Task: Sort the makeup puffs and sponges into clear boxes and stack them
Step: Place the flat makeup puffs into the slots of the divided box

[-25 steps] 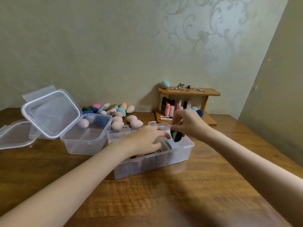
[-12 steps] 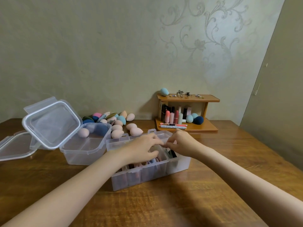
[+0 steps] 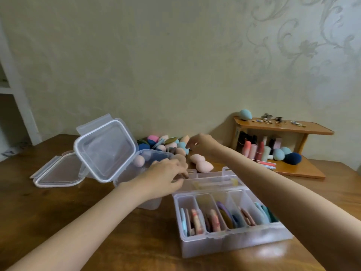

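A divided clear box (image 3: 232, 241) stands near me, with several flat puffs upright in its compartments. Behind it to the left is a second clear box (image 3: 150, 204) with its lid (image 3: 105, 149) raised; a pink sponge (image 3: 139, 160) lies inside. My left hand (image 3: 164, 178) reaches between the two boxes, fingers extended and touching the divided box's folded-back lid (image 3: 211, 180). My right hand (image 3: 200, 143) hovers over the pile of coloured sponges (image 3: 164, 143) by the wall, fingers loosely curled, with nothing visible in them. Two peach sponges (image 3: 201, 163) lie just below it.
A loose clear lid (image 3: 56, 171) lies flat on the wooden table (image 3: 58, 212) at the left. A small wooden shelf (image 3: 283, 128) at the back right holds lipsticks, trinkets, and teal and navy sponges (image 3: 293, 158). The wall runs close behind the pile.
Both hands have left the divided box's compartments. My right hand let go of the dark puff and moved back to the sponge pile; my left shifted to the box's back edge.
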The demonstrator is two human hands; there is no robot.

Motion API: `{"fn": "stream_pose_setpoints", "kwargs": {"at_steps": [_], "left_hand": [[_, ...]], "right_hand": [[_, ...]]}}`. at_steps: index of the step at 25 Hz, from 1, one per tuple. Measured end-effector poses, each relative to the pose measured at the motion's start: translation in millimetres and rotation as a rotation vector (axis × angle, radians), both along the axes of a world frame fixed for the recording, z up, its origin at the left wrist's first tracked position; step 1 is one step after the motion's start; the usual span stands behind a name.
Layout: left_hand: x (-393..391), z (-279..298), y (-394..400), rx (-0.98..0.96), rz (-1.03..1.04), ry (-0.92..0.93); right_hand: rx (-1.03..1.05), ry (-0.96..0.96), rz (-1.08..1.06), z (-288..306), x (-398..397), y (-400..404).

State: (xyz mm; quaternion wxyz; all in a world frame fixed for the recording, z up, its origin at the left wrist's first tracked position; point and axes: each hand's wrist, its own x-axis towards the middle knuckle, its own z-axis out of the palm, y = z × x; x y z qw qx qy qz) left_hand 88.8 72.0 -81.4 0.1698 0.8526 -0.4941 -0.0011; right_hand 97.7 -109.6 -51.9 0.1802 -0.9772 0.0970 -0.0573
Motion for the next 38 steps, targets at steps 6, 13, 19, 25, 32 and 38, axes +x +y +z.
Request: {"fn": "stream_pose_setpoints", "kwargs": {"at_steps": [6,13,19,25,32,38], "left_hand": [[21.0,-7.9,2.4,-0.057,-0.022,0.077],[17.9,-16.4,1.1,-0.014,-0.014,0.037],[4.3,-2.4,-10.7,-0.141,-0.057,0.058],[-57.3,7.3,-60.8,-0.072,-0.237,0.07],[-93.7,0.5,-91.2,0.06,-0.321,0.068],[-98.0,0.4,-85.5,-0.012,-0.266,0.084]], "right_hand": [[-0.145,0.187,0.082,-21.2,82.8,18.7],[0.058,0.093,-0.085,-32.6,104.5,23.2],[0.2,-0.312,-0.114,21.6,6.1,0.8],[-0.018,-0.18,-0.146,33.5,-116.5,-37.7],[-0.077,0.068,-0.171,22.0,-182.9,-55.2],[-0.063,0.292,-0.144,-2.8,-193.9,-49.2]]}}
